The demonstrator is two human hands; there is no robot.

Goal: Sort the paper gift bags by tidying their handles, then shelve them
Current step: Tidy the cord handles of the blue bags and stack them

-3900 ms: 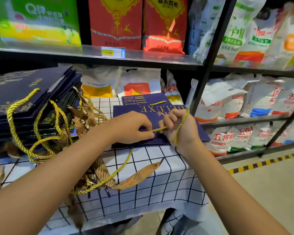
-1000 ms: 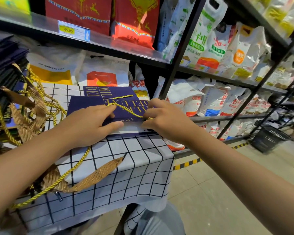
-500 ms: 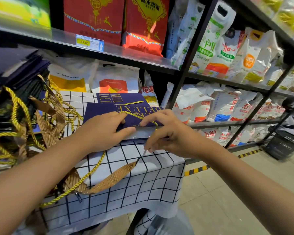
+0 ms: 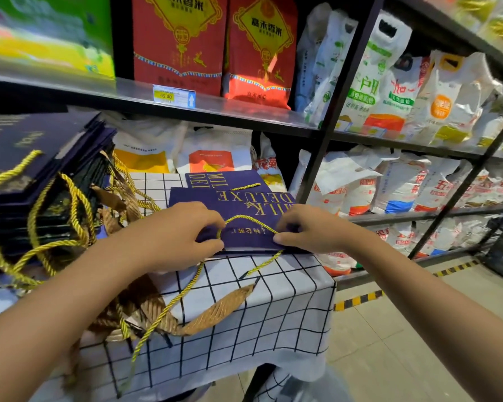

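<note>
The head view looks down at two bare arms reaching over a small table with a white cloth (image 4: 273, 314) that has a black grid on it. Nearest to the person, a long yellow twisted cord (image 4: 169, 307) and some wavy gold paper strips (image 4: 215, 311) hang over the front edge of the cloth.

A bit farther on, a flat dark blue paper gift bag (image 4: 244, 204) with gold letters lies on the cloth. Its near edge sits at the front of the table. A yellow rope handle (image 4: 244, 220) makes a small loop on top of the bag. The left hand (image 4: 180, 236) has its fingers curled and pinches the left end of this loop against the bag. The right hand (image 4: 311, 230) has its fingers bent too and pinches the right end of the loop at the bag's near edge. The hands are apart, with the loop between them.

Behind that bag, a second dark blue paper bag (image 4: 215, 178) lies flat, partly under the first one. To the left, a tall messy pile of dark blue bags (image 4: 35, 175) leans on the table, with many yellow rope handles (image 4: 76, 207) spilling out.

Farthest away stand black metal shelves (image 4: 244, 117). The upper one holds two red boxes (image 4: 212, 44) and a yellow price tag (image 4: 173, 95). White sacks with bright labels (image 4: 389, 91) fill the right side and the lower shelves.
</note>
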